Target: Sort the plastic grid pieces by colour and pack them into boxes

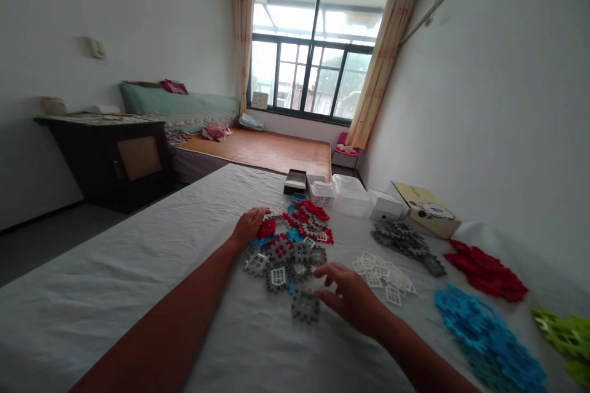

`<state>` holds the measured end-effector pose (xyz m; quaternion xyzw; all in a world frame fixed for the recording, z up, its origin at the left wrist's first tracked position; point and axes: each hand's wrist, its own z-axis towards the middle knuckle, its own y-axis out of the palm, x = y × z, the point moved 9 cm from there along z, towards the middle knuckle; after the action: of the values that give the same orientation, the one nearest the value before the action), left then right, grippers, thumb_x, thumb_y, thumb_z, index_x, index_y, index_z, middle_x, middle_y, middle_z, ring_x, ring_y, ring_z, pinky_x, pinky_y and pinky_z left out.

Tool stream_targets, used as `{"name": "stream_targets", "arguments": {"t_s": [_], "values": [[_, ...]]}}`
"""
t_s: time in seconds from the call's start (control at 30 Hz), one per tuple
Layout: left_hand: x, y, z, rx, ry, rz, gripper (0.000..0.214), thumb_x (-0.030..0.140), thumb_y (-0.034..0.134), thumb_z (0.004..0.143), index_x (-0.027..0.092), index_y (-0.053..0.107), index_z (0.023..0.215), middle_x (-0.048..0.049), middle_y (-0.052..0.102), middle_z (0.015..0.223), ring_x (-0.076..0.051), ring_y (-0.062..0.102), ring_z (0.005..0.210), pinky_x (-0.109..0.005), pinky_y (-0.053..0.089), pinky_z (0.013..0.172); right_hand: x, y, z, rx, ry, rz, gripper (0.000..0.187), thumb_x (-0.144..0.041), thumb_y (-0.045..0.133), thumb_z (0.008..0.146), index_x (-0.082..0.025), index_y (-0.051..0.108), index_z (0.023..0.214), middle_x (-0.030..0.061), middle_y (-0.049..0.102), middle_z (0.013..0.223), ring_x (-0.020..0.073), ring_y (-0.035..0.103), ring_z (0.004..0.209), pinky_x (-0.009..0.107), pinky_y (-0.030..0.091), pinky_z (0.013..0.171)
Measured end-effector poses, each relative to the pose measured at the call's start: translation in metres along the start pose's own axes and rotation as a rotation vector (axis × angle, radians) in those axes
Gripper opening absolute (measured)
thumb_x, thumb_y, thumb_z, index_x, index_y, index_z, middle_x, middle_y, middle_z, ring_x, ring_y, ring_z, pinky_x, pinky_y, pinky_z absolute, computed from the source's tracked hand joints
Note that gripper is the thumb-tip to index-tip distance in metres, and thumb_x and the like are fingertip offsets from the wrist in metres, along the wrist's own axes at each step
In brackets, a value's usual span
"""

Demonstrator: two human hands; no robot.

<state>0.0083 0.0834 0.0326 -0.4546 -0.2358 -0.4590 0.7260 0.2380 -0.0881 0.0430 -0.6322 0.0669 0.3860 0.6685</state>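
Observation:
A mixed heap of flat toothed plastic building pieces (282,249) in red, grey, blue and white lies on the cloth-covered table. My left hand (249,225) is at the heap's far left side, its fingers stretched over the edge beside a red piece (266,229); their undersides are hidden. My right hand (346,296) hovers at the near right of the heap, thumb and fingers apart, with nothing held. Close to its thumb lies a grey square piece (305,305). White lattice window pieces (385,276) are spread to the right of this hand.
Sorted piles of grey (403,239), red (483,269), blue (491,334) and green pieces (566,334) line the right side. Behind the heap stand a black open box (295,182), a clear plastic container (350,194), a white box (386,206) and a yellow box (426,209).

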Motion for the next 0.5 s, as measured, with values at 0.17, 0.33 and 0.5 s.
{"name": "stream_targets", "arguments": {"t_s": [0.17,0.33,0.5], "values": [[0.005,0.002,-0.004,-0.045,0.000,0.042,0.045,0.045,0.034,0.086,0.017,0.069,0.092,-0.0071,0.069,0.102,-0.020,0.061,0.101,-0.031,0.043,0.092,-0.011,0.020,-0.012,-0.074,-0.063,-0.066,0.052,-0.044,0.074,0.061,-0.031,0.057,0.108,0.0048,0.062,0.106,0.0275,0.054,0.101,0.040,0.047,0.085],[0.006,0.000,-0.005,-0.057,-0.024,0.073,0.046,0.047,0.035,0.085,0.018,0.069,0.092,-0.0063,0.070,0.101,-0.021,0.061,0.099,-0.031,0.043,0.092,-0.009,0.011,-0.017,-0.021,-0.110,0.018,0.045,-0.033,0.069,0.065,-0.035,0.055,0.108,0.0011,0.060,0.105,0.0228,0.055,0.098,0.035,0.047,0.086],[0.001,0.001,-0.003,-0.073,-0.053,0.091,0.049,0.050,0.034,0.084,0.017,0.068,0.093,-0.0067,0.070,0.102,-0.022,0.061,0.100,-0.031,0.043,0.091,0.008,-0.013,-0.015,0.091,-0.066,0.065,0.038,-0.026,0.064,0.069,-0.030,0.057,0.106,0.0024,0.058,0.105,0.0185,0.057,0.091,0.031,0.049,0.079]]}}
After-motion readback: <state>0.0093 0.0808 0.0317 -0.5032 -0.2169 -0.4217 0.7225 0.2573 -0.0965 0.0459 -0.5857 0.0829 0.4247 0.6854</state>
